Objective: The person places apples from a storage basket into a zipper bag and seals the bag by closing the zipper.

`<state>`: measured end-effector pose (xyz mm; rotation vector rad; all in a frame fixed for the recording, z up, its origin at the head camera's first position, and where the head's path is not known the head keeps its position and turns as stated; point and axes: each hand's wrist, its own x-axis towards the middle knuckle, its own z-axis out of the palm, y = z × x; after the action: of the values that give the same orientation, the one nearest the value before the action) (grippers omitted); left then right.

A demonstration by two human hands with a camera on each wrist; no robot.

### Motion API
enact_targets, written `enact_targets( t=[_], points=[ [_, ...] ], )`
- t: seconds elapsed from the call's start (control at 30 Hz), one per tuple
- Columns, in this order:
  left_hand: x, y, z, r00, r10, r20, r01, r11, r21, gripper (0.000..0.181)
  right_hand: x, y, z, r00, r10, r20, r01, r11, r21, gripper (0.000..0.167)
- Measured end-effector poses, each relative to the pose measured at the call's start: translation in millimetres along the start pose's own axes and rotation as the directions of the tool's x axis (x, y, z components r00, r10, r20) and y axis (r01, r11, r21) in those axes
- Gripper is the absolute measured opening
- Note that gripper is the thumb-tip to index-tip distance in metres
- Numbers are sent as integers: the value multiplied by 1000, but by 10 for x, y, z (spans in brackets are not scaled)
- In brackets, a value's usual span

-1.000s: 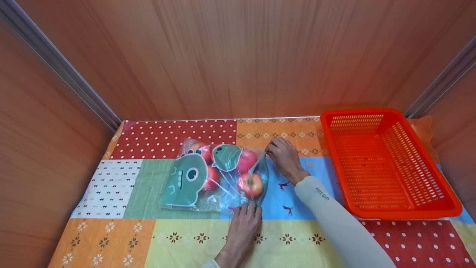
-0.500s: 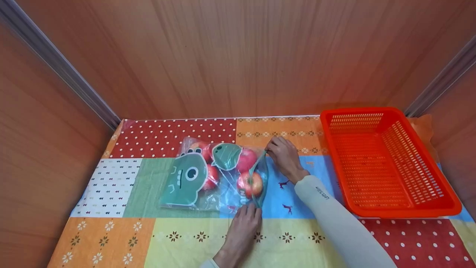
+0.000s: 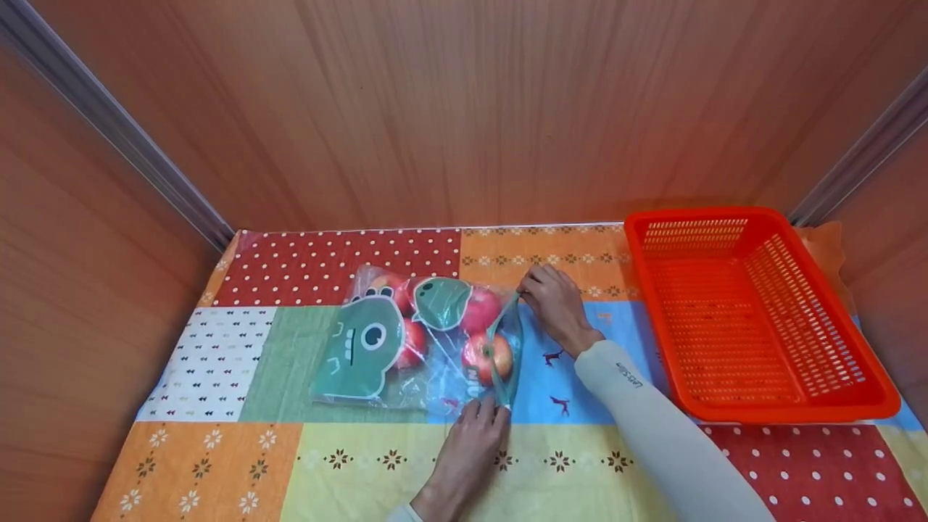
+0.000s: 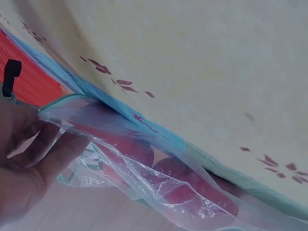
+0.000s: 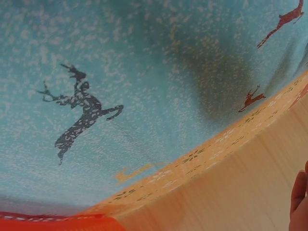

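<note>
A clear plastic zip bag (image 3: 359,348) with a green dinosaur print lies flat in the middle of the cloth, its mouth towards the right. Several red apples (image 3: 480,312) show through the plastic. One apple (image 3: 478,360) sits close to the green-edged mouth. My left hand (image 3: 467,446) pinches the near corner of that mouth. In the left wrist view, the fingers (image 4: 62,156) hold the plastic edge. My right hand (image 3: 554,303) pinches the far corner, keeping the rim stretched between both hands. The right wrist view catches only fingertips (image 5: 299,195) at its edge, without the bag.
An orange-red plastic basket (image 3: 732,341) with perforated walls stands to the right of my right forearm. A patchwork cloth (image 3: 391,471) covers the table. Wood-grain panels (image 3: 449,116) close in the back and both sides.
My left hand has shifted slightly towards the near edge, drawing the mouth's near corner with it. The right hand keeps its place, and the apples stay put.
</note>
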<state>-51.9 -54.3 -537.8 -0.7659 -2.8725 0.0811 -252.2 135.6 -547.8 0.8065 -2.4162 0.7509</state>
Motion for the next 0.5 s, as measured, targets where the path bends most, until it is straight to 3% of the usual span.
enact_targets(
  t=[0.17,0.33,0.5],
  points=[
    [-11,-24,10,998,-22,-54,17,996,-84,28,-22,5,-16,1000,14,4,-15,1000,7,6],
    [-35,-59,19,989,-59,-135,34,984,-177,27,-43,11,-36,1000,11,-9,-12,999,-47,6],
    [-57,-86,-16,983,-105,-153,60,961,-270,28,-68,6,-67,999,36,-9,-37,997,-64,8]
  ],
)
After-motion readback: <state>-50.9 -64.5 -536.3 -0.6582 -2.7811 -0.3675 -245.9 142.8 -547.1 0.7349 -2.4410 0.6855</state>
